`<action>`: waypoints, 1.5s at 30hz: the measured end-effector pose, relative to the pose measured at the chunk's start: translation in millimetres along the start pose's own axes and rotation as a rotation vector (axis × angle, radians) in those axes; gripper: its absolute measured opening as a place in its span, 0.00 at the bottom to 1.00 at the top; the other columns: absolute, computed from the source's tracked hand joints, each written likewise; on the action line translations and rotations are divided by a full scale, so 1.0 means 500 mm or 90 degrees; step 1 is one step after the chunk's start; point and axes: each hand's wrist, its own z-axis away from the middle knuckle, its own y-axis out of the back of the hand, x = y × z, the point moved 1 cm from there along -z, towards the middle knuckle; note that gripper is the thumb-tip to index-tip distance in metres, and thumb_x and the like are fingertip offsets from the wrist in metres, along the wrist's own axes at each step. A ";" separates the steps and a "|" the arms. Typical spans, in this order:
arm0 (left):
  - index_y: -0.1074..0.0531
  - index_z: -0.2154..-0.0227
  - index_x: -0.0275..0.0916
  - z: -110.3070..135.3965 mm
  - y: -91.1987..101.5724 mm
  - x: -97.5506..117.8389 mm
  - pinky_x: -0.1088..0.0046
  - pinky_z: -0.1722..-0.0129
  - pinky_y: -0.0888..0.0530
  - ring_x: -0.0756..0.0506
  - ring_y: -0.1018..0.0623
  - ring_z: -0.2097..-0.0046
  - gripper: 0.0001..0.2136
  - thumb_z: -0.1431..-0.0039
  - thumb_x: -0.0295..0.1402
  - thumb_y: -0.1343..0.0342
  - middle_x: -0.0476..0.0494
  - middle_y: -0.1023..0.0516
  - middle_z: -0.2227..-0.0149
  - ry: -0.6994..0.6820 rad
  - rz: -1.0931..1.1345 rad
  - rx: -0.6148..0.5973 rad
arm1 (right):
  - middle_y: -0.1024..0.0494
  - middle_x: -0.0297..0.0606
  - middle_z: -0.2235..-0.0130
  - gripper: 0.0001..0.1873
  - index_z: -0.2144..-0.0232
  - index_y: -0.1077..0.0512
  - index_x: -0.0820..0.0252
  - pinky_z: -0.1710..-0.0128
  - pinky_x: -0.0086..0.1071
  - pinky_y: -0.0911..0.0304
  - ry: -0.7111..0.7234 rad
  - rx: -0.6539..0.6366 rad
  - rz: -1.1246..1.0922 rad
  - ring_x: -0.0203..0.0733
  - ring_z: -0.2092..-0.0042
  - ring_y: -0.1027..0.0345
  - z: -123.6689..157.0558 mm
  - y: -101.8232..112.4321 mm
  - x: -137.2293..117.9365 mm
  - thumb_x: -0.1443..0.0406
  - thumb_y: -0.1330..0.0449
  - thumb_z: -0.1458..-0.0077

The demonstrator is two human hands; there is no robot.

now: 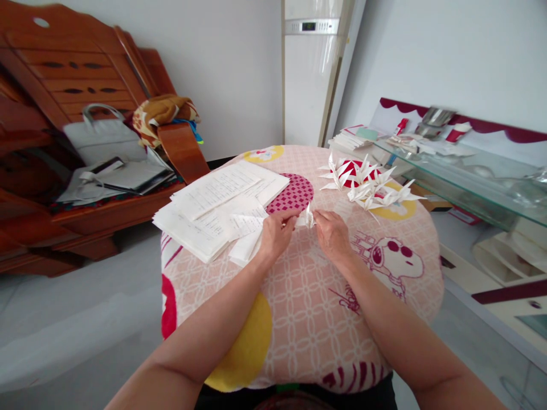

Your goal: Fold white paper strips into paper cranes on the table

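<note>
A small white paper crane [309, 216] is held between my two hands, just above the middle of the covered table. My left hand [278, 232] pinches its left side, fingers closed. On the other side my right hand [331, 232] grips it with closed fingertips. Several finished-looking folded paper cranes [371, 181] lie in a cluster beyond my right hand. To the left of my left hand rests a stack of written paper sheets [209, 205], with folded paper strips [247, 247] at its near edge.
A patterned pink cloth [299, 319] covers the round table. A glass-topped cabinet [461, 182] with cups and papers stands to the right. On the left is a wooden bench [77, 74] holding a bag [100, 136] and a notebook [137, 176]. A white air conditioner [308, 85] stands behind.
</note>
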 end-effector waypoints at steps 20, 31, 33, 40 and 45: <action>0.23 0.57 0.36 0.016 -0.023 0.041 0.66 0.59 0.28 0.38 0.19 0.57 0.14 0.33 0.30 0.55 0.34 0.18 0.60 -0.021 -0.711 -0.160 | 0.19 0.50 0.56 0.23 0.40 0.31 0.61 0.59 0.32 0.39 -0.065 -0.159 0.146 0.47 0.54 0.26 -0.002 0.005 -0.026 0.70 0.55 0.32; 0.22 0.58 0.36 0.010 -0.026 0.032 0.71 0.61 0.31 0.42 0.19 0.60 0.16 0.32 0.26 0.57 0.37 0.18 0.63 -0.018 -0.626 -0.117 | 0.18 0.49 0.63 0.16 0.54 0.27 0.64 0.65 0.32 0.42 -0.149 -0.168 0.105 0.47 0.60 0.23 -0.002 -0.020 -0.040 0.70 0.55 0.33; 0.23 0.59 0.36 0.012 -0.028 0.028 0.72 0.62 0.32 0.43 0.20 0.61 0.16 0.32 0.26 0.57 0.38 0.18 0.63 -0.027 -0.606 -0.099 | 0.18 0.49 0.64 0.16 0.55 0.27 0.64 0.66 0.32 0.43 -0.157 -0.155 0.086 0.47 0.61 0.23 -0.001 -0.023 -0.041 0.71 0.54 0.34; 0.24 0.61 0.35 0.011 -0.039 0.020 0.72 0.66 0.32 0.45 0.21 0.67 0.15 0.34 0.25 0.58 0.39 0.19 0.69 -0.016 -0.537 -0.091 | 0.18 0.47 0.65 0.16 0.57 0.26 0.64 0.68 0.33 0.48 -0.174 -0.124 0.039 0.46 0.64 0.25 -0.007 -0.021 -0.037 0.70 0.54 0.34; 0.24 0.58 0.35 0.009 -0.043 0.017 0.72 0.64 0.31 0.45 0.21 0.65 0.15 0.35 0.22 0.57 0.40 0.19 0.67 -0.043 -0.494 -0.093 | 0.18 0.47 0.64 0.15 0.58 0.25 0.65 0.67 0.31 0.46 -0.228 -0.097 -0.046 0.46 0.62 0.25 -0.016 -0.031 -0.043 0.71 0.52 0.36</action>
